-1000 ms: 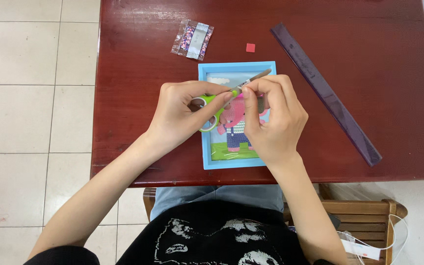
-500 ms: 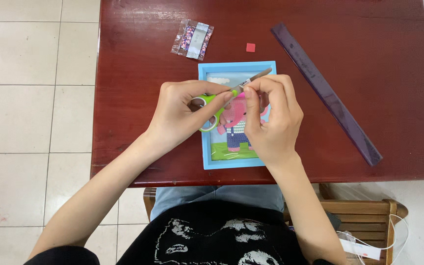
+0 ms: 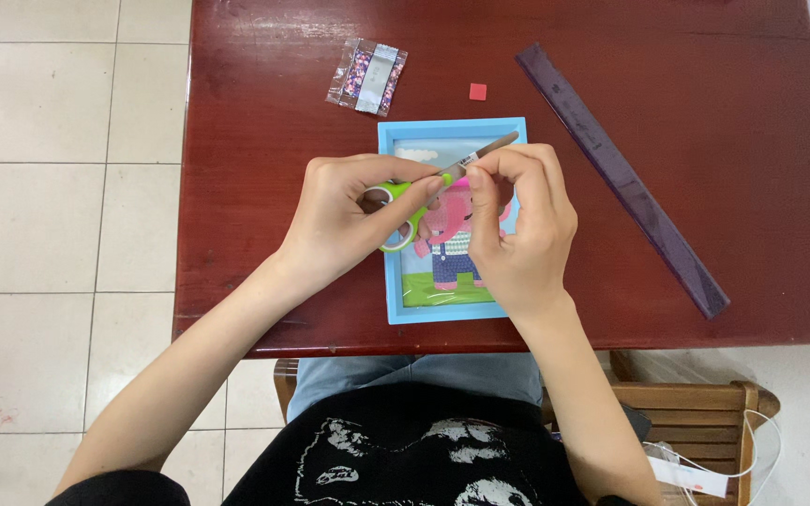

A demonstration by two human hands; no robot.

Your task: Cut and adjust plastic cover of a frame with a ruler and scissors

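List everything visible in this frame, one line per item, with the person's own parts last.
table: one, dark red wood, fills the upper frame
picture frame: one, light blue with a pink elephant picture, table centre under the hands
scissors: one, green handles, in the left hand
ruler: one, dark purple, lying diagonally at right
small packet: one, clear with beads, upper left
small square: one, red, above the frame
chair: one, wooden, below the table
left hand: one, gripping the scissors
right hand: one, fingertips pinched at the blades

one scissors, one framed picture, one ruler, one sachet, one red square
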